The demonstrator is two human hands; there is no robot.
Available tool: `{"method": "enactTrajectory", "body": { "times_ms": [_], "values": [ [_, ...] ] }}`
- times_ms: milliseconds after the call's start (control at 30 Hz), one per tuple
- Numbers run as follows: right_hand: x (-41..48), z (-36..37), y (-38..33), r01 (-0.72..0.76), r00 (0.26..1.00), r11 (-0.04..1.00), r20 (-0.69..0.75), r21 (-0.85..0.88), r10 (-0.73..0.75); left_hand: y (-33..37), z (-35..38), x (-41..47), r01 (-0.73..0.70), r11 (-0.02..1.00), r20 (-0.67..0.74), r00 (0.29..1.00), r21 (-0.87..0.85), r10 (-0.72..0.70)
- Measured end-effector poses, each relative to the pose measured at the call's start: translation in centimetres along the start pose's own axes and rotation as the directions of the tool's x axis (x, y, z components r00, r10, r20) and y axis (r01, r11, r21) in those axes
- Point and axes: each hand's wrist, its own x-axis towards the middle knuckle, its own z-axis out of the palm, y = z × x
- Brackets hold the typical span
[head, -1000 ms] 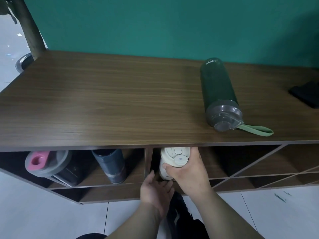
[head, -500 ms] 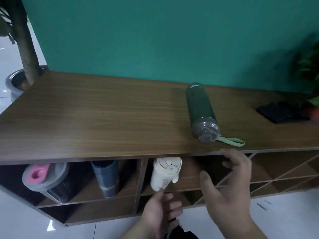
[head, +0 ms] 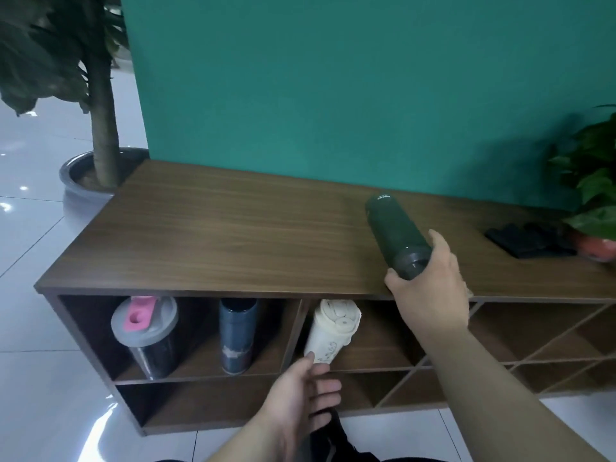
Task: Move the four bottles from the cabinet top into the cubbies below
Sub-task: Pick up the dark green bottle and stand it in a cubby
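Note:
A dark green bottle (head: 391,230) lies on its side on the wooden cabinet top (head: 233,235), cap toward me. My right hand (head: 430,288) is wrapped around its grey cap end at the front edge. In the left cubby stand a black bottle with a grey-and-pink lid (head: 146,335) and a dark blue bottle (head: 237,335). A cream bottle (head: 331,331) stands tilted in the middle cubby. My left hand (head: 300,401) is open just below it, with a fingertip at the bottle's base.
Black gloves (head: 530,243) and a potted plant (head: 596,195) sit at the right end of the cabinet top. A tree in a grey pot (head: 96,168) stands left of the cabinet. Diagonal cubbies (head: 546,341) fill the right side. The floor is white tile.
My right hand let go of the cream bottle in the middle cubby, rose to the cabinet top and closed on the green bottle's cap end. My head moved back and up.

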Motion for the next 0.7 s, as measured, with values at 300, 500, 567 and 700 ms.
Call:
{"method": "enactTrajectory", "body": {
  "times_ms": [300, 500, 567, 700],
  "values": [
    [-10.8, -11.0, 2.1, 0.055, 0.937, 0.856, -0.324, 0.514, 0.134, -1.7, 1.2, -1.0, -0.100, 0.965, 0.055, 0.995, 0.244, 0.089],
    [-11.5, -10.5, 5.4, -0.127, 0.948, 0.843, -0.185, 0.523, 0.258, -3.4, 6.1, -1.8, 0.010, 0.999, 0.270, 0.963, -0.038, 0.000],
    [-11.7, -9.0, 6.4, -0.186, 0.959, 0.851, -0.100, 0.490, 0.267, -4.3, 7.5, -1.3, 0.024, 0.996, 0.294, 0.956, -0.081, 0.001],
    [-11.6, -6.0, 8.3, -0.211, 0.977, 0.856, 0.088, 0.472, 0.193, -6.2, 8.2, 1.7, 0.090, 0.984, 0.217, 0.975, -0.152, -0.055]
  ]
}}
